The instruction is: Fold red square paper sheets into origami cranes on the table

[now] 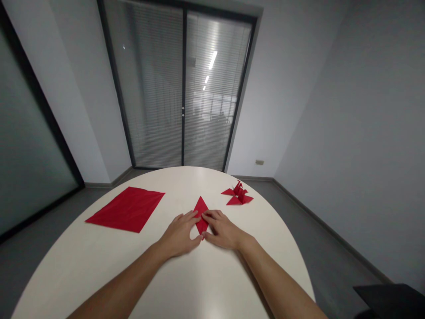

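A piece of red origami paper point(201, 206), folded into a narrow diamond, lies on the table in front of me with one point facing away. My left hand point(181, 232) holds its left side, fingertips on the paper and thumb at the near point. From the other side my right hand point(224, 228) presses on it with curled fingers, its thumb also at the near point. The two thumbs almost meet there. Fingers cover part of both side edges, so the folds beneath them are hidden.
On the round white table point(206, 283), a large creased red paper sheet point(128, 210) lies flat at the left. Folded red paper cranes point(239, 195) stand close together at the back right. A black object point(395, 299) shows at the lower right, beyond the table's edge.
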### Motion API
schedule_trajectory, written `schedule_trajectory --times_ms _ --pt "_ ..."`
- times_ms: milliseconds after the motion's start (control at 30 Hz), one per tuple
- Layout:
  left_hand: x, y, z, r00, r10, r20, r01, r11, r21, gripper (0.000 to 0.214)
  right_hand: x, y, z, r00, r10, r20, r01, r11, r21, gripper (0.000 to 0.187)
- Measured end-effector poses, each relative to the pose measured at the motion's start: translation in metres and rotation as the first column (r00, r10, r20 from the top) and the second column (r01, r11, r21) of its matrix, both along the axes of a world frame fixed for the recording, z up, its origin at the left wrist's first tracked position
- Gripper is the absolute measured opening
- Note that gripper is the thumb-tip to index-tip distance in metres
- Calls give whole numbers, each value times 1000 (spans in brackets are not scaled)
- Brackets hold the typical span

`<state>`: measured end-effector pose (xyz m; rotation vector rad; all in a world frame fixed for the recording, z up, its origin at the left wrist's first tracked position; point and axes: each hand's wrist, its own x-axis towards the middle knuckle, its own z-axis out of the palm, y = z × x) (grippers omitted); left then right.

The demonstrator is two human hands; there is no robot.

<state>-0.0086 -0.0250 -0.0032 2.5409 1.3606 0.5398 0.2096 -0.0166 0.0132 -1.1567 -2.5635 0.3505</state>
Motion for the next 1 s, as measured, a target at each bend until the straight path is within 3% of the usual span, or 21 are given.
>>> schedule_trajectory --times_ms 200,467,667,1000 --pt "-4 1 -5 999 -38 -7 38 999 13 57 1 -1 2 999 25 26 -25 1000 9 63" --pt "-3 -1 -2 992 -119 -35 122 987 100 52 -1 1 4 1000 9 14 -10 999 41 42" --pt "4 -2 -1 997 -63 -50 68 992 109 43 1 3 -2 1000 -18 -12 19 999 49 55" --pt "3 -2 5 998 -63 -20 65 995 70 49 -3 0 3 996 -82 37 83 996 -11 67"
